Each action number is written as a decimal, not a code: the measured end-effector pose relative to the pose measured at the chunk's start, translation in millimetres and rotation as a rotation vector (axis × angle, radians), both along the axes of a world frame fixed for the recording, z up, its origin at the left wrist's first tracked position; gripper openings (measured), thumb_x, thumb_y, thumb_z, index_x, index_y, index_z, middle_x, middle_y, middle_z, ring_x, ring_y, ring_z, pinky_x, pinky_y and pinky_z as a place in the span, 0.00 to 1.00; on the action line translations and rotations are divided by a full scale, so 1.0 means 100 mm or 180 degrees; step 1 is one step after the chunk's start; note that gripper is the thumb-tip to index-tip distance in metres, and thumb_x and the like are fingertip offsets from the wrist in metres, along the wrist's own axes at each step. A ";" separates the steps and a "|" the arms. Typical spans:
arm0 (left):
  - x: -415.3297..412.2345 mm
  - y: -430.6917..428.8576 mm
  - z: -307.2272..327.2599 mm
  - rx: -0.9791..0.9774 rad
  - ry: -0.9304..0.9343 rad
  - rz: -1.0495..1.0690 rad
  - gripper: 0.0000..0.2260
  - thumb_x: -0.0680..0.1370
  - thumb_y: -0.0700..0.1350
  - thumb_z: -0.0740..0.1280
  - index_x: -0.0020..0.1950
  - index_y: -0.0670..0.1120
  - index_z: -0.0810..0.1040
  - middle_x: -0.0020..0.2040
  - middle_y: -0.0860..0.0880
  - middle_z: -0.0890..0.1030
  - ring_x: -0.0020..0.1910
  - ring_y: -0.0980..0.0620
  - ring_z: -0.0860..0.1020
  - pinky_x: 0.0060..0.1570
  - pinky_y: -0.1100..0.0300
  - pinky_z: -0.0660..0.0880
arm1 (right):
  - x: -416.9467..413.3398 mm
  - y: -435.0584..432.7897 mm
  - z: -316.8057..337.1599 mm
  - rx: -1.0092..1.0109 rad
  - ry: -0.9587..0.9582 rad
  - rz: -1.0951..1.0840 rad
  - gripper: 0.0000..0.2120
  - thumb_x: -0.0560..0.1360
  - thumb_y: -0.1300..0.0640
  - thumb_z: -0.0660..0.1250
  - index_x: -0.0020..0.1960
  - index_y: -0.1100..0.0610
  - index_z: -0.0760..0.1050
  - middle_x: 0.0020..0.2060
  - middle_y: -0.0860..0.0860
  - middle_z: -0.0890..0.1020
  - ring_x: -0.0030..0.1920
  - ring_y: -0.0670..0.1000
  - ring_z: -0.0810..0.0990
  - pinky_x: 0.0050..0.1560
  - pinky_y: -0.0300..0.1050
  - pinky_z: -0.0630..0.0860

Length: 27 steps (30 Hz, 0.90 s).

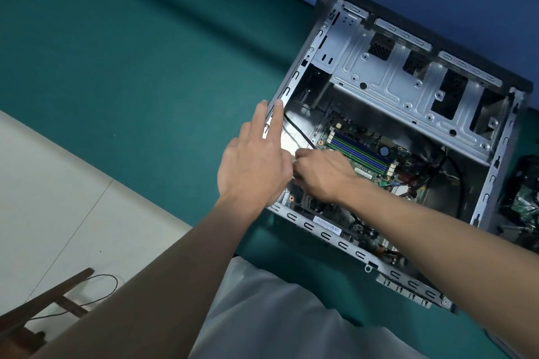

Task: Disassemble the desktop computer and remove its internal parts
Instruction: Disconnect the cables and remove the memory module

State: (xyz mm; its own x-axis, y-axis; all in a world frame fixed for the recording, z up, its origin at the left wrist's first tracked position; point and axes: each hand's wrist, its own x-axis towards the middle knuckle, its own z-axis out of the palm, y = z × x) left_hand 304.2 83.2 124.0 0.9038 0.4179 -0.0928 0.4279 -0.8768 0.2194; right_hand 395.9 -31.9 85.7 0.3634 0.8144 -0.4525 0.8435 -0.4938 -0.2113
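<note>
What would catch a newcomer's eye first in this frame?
The open computer case lies on the green surface, right of centre, its motherboard exposed. The left hand stretches straight fingers along the case's rim, while the right hand reaches inside, fingers curled over the board.

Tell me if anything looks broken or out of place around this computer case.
Nothing stands out. The computer case lies open on its side, and loose parts sit beside it at the right.

The left hand (256, 166) and right hand (320, 175) are bare, as are both forearms (163, 271). At 6 o'clock lies a pale grey-white garment (277, 318) (shirt or trousers, unclear), plain and softly creased.
</note>
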 end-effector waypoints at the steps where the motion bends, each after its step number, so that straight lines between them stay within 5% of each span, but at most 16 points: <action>1: 0.00 0.00 0.00 0.0000 -0.0006 0.0001 0.31 0.76 0.49 0.60 0.78 0.46 0.56 0.76 0.46 0.61 0.56 0.45 0.74 0.44 0.52 0.73 | -0.02 0.01 0.01 -0.0129 -0.0024 0.0003 0.11 0.75 0.55 0.64 0.34 0.56 0.72 0.35 0.47 0.73 0.34 0.53 0.75 0.30 0.43 0.64; 4: 0.00 0.00 0.00 -0.0023 -0.0012 0.0013 0.31 0.76 0.48 0.60 0.78 0.46 0.57 0.76 0.46 0.62 0.56 0.45 0.74 0.43 0.52 0.72 | -0.05 0.06 0.04 -0.0507 -0.0103 -0.0146 0.17 0.74 0.57 0.64 0.29 0.55 0.62 0.28 0.49 0.69 0.33 0.56 0.73 0.33 0.46 0.68; 7: 0.00 0.00 -0.01 -0.0012 -0.0017 0.0007 0.30 0.76 0.49 0.60 0.78 0.46 0.56 0.76 0.46 0.62 0.56 0.45 0.74 0.43 0.52 0.73 | -0.07 0.17 0.05 -0.0829 -0.0152 -0.0233 0.09 0.76 0.54 0.63 0.40 0.57 0.72 0.37 0.52 0.78 0.39 0.57 0.79 0.35 0.46 0.70; 9: 0.00 0.00 -0.01 -0.0010 -0.0018 0.0007 0.31 0.76 0.49 0.60 0.78 0.46 0.56 0.76 0.46 0.62 0.56 0.45 0.75 0.42 0.52 0.72 | -0.09 0.23 0.04 -0.0988 -0.0125 -0.0284 0.07 0.77 0.56 0.60 0.51 0.56 0.75 0.35 0.50 0.75 0.40 0.56 0.79 0.36 0.47 0.71; 14: 0.00 0.00 0.00 -0.0010 -0.0032 0.0016 0.31 0.75 0.49 0.60 0.77 0.46 0.57 0.75 0.46 0.63 0.55 0.45 0.75 0.42 0.53 0.72 | -0.10 0.28 -0.05 -0.1116 -0.0298 -0.0102 0.09 0.78 0.60 0.55 0.54 0.58 0.73 0.29 0.51 0.67 0.35 0.54 0.75 0.34 0.47 0.73; 19: 0.00 0.00 0.00 -0.0036 -0.0036 0.0003 0.31 0.76 0.49 0.60 0.78 0.46 0.57 0.76 0.46 0.62 0.56 0.46 0.74 0.43 0.53 0.73 | -0.12 0.27 -0.07 -0.1145 -0.0180 0.0011 0.06 0.78 0.60 0.57 0.45 0.60 0.71 0.30 0.50 0.67 0.35 0.54 0.76 0.35 0.48 0.74; 22: -0.01 0.00 0.00 -0.0053 -0.0031 0.0007 0.31 0.76 0.49 0.60 0.78 0.46 0.56 0.76 0.46 0.62 0.57 0.46 0.74 0.44 0.52 0.73 | -0.10 0.23 -0.05 -0.1071 -0.0038 -0.0032 0.15 0.77 0.59 0.60 0.34 0.59 0.61 0.30 0.50 0.68 0.35 0.54 0.75 0.40 0.50 0.78; 27: 0.00 0.01 -0.02 -0.0029 -0.0024 0.0004 0.31 0.76 0.48 0.61 0.78 0.46 0.56 0.76 0.47 0.61 0.57 0.45 0.74 0.45 0.52 0.72 | -0.06 0.18 0.04 -0.0520 0.0022 -0.0358 0.09 0.74 0.58 0.63 0.37 0.59 0.66 0.28 0.51 0.68 0.33 0.55 0.74 0.34 0.47 0.71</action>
